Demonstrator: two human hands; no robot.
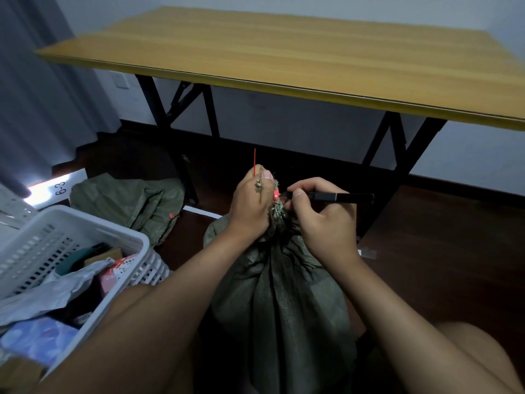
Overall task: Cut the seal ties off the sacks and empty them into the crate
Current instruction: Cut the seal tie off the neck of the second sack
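Gripping the woven green sack's (281, 302) bunched neck, left hand (250, 206); right hand (324, 220) holds slim black cutter (338, 197).

Dark green woven sack (279, 302) upright on the floor, neck bunched; red seal tie (275, 194) cinched round the neck, thin tail pointing up; white slotted crate (85, 237) at left, holding parcels; flattened green sack (136, 203) behind it
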